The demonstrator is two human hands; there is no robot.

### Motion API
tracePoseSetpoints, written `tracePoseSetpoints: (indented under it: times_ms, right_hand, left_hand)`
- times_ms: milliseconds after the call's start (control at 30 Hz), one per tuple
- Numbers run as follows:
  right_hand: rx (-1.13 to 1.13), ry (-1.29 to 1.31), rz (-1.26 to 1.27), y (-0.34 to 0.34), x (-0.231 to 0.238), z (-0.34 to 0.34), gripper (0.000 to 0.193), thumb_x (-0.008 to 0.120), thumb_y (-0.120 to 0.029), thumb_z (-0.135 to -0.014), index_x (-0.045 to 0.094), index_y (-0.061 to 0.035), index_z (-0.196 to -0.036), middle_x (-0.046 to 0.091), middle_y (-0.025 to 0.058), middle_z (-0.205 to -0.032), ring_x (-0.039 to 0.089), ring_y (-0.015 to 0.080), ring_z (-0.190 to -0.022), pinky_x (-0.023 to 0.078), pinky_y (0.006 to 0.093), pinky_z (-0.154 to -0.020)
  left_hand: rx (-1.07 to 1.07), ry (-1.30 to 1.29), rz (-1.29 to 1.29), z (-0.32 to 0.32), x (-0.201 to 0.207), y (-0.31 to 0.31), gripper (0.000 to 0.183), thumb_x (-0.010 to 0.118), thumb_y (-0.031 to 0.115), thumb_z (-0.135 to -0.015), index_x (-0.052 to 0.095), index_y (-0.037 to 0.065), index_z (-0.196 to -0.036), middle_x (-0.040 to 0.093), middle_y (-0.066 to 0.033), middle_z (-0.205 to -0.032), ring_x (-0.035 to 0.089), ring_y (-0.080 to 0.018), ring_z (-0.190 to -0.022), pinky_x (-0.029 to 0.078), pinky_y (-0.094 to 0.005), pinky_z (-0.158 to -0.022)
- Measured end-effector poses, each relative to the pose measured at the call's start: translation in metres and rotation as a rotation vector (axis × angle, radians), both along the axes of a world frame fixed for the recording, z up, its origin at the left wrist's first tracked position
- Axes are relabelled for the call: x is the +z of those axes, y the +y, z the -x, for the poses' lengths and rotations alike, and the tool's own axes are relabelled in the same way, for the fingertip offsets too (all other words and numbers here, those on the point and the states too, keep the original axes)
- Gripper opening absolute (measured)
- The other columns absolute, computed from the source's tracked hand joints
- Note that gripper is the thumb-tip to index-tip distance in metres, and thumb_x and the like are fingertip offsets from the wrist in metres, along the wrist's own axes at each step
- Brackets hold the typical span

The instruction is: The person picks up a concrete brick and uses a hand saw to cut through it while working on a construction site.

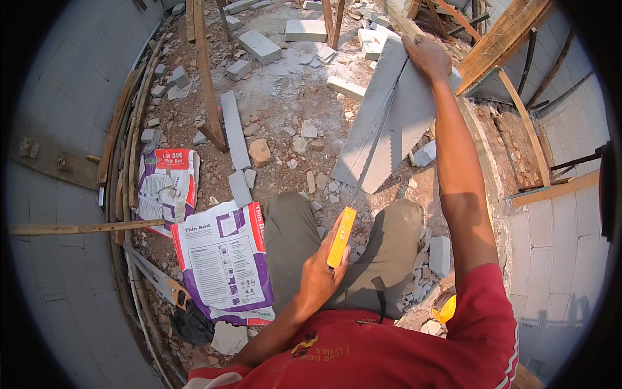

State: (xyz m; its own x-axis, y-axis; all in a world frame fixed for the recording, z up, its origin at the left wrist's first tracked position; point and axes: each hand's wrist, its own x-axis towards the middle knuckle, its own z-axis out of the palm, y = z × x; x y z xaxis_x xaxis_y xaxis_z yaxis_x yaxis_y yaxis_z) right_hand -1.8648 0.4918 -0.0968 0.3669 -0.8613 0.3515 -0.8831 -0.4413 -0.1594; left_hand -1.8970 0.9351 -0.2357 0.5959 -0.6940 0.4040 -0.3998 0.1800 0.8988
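Note:
My left hand (322,267) is closed around the yellow handle of a handsaw (341,238). Its thin blade, seen nearly edge-on, runs up along a large light grey block (368,123), and a toothed shadow falls beside it. How deep the blade sits in the block cannot be made out. At the block's far top corner, my right hand (427,58) grips the edge, arm stretched out. The block leans at a slant beyond my bent knees, its lower end near the saw handle.
Printed bags (223,259) lie to my left, beside another handsaw (155,275) with a wooden handle. Wooden poles (208,78) stand ahead. Broken block pieces (259,47) and rubble cover the ground. Grey block walls (58,129) rise on both sides; a yellow object (444,311) sits near my right elbow.

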Motion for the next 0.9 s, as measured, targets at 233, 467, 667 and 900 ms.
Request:
tracePoseSetpoints:
  times_ms: [233, 467, 667, 900]
  right_hand:
    - [0.047, 0.002, 0.031, 0.016, -0.005, -0.004, 0.065, 0.039, -0.062, -0.083, 0.07, -0.0132, -0.113, 0.066, 0.0186, -0.116, 0.061, 0.0383, -0.111, 0.045, 0.0459, -0.094]
    - [0.029, 0.058, 0.04, 0.016, -0.003, -0.015, 0.065, 0.037, -0.06, -0.085, 0.067, -0.012, -0.116, 0.066, 0.0207, -0.116, 0.06, 0.0397, -0.112, 0.045, 0.0472, -0.094]
    - [0.072, 0.043, -0.007, 0.007, -0.011, -0.011, 0.066, 0.038, -0.062, -0.082, 0.066, -0.0139, -0.118, 0.065, 0.0224, -0.117, 0.058, 0.0427, -0.114, 0.044, 0.0472, -0.096]
    - [-0.026, 0.098, 0.07, -0.016, 0.002, -0.001, 0.066, 0.036, -0.061, -0.081, 0.065, -0.0158, -0.119, 0.062, 0.0221, -0.122, 0.057, 0.0429, -0.116, 0.043, 0.0469, -0.098]
  left_hand:
    - [-0.096, 0.048, -0.39, -0.04, 0.044, -0.124, 0.042, 0.061, 0.015, -0.092, 0.049, -0.008, -0.126, 0.066, -0.0274, -0.094, 0.064, -0.0466, -0.084, 0.053, -0.0456, -0.068]
    - [0.008, 0.056, -0.167, 0.012, -0.006, 0.03, 0.046, 0.061, 0.015, -0.092, 0.045, -0.003, -0.132, 0.064, -0.0277, -0.103, 0.063, -0.045, -0.091, 0.054, -0.0458, -0.071]
    - [-0.029, 0.031, -0.266, -0.032, 0.017, -0.12, 0.042, 0.062, 0.018, -0.092, 0.05, -0.007, -0.123, 0.063, -0.0303, -0.083, 0.062, -0.0479, -0.073, 0.049, -0.051, -0.06]
    - [-0.049, 0.086, -0.215, 0.011, -0.011, 0.021, 0.05, 0.063, 0.01, -0.09, 0.045, -0.004, -0.134, 0.063, -0.0263, -0.116, 0.065, -0.0397, -0.098, 0.056, -0.0415, -0.079]
